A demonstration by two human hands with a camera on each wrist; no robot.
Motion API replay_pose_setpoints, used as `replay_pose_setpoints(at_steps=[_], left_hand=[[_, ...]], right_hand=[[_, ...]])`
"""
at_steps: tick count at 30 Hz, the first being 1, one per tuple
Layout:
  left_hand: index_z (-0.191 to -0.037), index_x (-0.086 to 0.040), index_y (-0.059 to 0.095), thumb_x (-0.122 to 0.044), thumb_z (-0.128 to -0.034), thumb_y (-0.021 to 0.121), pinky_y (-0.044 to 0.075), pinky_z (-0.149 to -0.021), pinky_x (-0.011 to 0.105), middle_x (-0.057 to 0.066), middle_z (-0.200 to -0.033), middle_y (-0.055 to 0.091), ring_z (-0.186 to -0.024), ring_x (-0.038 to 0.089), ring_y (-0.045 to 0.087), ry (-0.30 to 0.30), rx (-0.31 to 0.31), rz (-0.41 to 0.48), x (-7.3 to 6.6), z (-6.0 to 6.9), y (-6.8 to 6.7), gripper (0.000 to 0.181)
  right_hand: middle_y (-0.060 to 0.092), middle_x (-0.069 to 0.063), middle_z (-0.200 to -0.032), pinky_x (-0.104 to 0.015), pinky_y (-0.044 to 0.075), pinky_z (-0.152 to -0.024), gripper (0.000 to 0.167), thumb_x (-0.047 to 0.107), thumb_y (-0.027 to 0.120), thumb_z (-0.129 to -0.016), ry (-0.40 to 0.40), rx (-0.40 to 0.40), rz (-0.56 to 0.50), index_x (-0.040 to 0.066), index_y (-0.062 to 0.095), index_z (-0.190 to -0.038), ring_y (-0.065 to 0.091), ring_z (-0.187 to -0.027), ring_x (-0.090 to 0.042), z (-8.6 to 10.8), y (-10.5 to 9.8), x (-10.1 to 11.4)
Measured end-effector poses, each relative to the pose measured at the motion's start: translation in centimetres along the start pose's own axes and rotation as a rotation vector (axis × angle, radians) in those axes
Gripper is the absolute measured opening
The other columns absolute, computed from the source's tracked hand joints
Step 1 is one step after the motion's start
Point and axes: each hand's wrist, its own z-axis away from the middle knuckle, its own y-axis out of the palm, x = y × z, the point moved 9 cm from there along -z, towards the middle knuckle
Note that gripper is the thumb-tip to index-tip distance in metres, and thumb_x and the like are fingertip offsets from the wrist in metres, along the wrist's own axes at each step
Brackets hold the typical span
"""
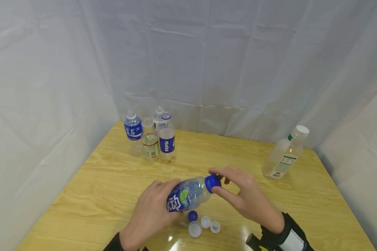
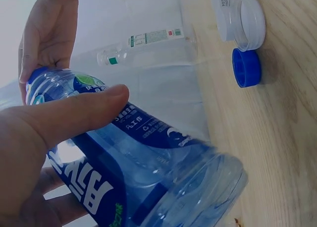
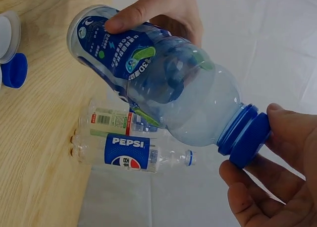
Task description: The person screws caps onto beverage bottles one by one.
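A clear plastic bottle with a blue label [image 1: 188,195] is held tilted above the table, its neck toward the right. My left hand [image 1: 155,205] grips it round the label, thumb on one side and fingers on the other. At the neck, my right hand [image 1: 242,191] pinches the blue cap [image 3: 251,140] between thumb and fingers. In the right wrist view the cap sits slightly askew at the blue neck ring [image 3: 237,129]. Below the bottle lie a small blue cap [image 1: 192,215] and several white caps, among them a larger white cap [image 1: 195,229].
At the back left stand several uncapped bottles, including a Pepsi bottle [image 1: 167,143] and a blue-labelled bottle [image 1: 133,130]. A large clear bottle with a white cap [image 1: 284,157] stands at the right. White sheeting [image 1: 188,62] surrounds the wooden table [image 1: 91,195].
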Motion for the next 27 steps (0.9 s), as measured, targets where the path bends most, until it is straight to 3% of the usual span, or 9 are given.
replay_pose_setpoints(at_steps=[5, 9, 16, 22, 27], left_hand=[[-0.135, -0.022, 0.061, -0.040, -0.0565, 0.096, 0.052, -0.086, 0.034, -0.007, -0.111, 0.072, -0.099, 0.012, 0.059, 0.020, -0.041, -0.014, 0.1, 0.1, -0.2, 0.087], [-0.134, -0.022, 0.061, -0.038, -0.0570, 0.096, 0.052, -0.085, 0.034, -0.006, -0.111, 0.072, -0.098, 0.012, 0.059, 0.029, -0.045, -0.006, 0.1, 0.1, -0.1, 0.086], [-0.133, -0.022, 0.062, -0.037, -0.0554, 0.097, 0.053, -0.081, 0.031, -0.007, -0.107, 0.072, -0.094, 0.010, 0.057, 0.006, -0.019, 0.007, 0.2, 0.3, 0.2, 0.086], [-0.133, -0.023, 0.062, -0.038, -0.0564, 0.096, 0.052, -0.081, 0.029, -0.009, -0.107, 0.071, -0.093, 0.007, 0.056, -0.020, 0.028, 0.010, 0.3, 0.3, 0.6, 0.085], [-0.134, -0.024, 0.060, -0.040, -0.0570, 0.096, 0.052, -0.083, 0.030, -0.009, -0.110, 0.070, -0.094, 0.006, 0.056, -0.020, 0.045, 0.018, 0.2, 0.3, 0.8, 0.086]], right_hand=[[0.070, 0.007, -0.106, -0.024, 0.056, -0.071, 0.043, 0.018, 0.080, -0.086, 0.064, -0.023, 0.078, 0.013, 0.066, -0.126, 0.062, -0.086, -0.004, 0.2, -0.1, -0.5], [0.070, 0.009, -0.103, -0.025, 0.058, -0.072, 0.037, 0.020, 0.080, -0.087, 0.050, -0.007, 0.102, 0.012, 0.070, -0.121, 0.061, -0.085, -0.002, 0.3, 0.2, -0.3], [0.071, 0.000, -0.115, -0.024, 0.059, -0.080, 0.039, 0.013, 0.079, -0.087, -0.028, 0.005, 0.048, 0.009, 0.069, -0.124, 0.068, -0.095, -0.009, 0.3, 0.5, 0.5], [0.068, -0.001, -0.122, -0.028, 0.059, -0.087, 0.039, 0.014, 0.079, -0.087, -0.070, 0.052, 0.067, 0.013, 0.068, -0.125, 0.067, -0.106, -0.014, 0.4, 0.7, 0.8], [0.067, 0.003, -0.113, -0.022, 0.058, -0.082, 0.037, 0.017, 0.078, -0.088, -0.053, 0.054, 0.042, 0.011, 0.067, -0.124, 0.066, -0.097, -0.008, 0.4, 0.9, 0.6]])
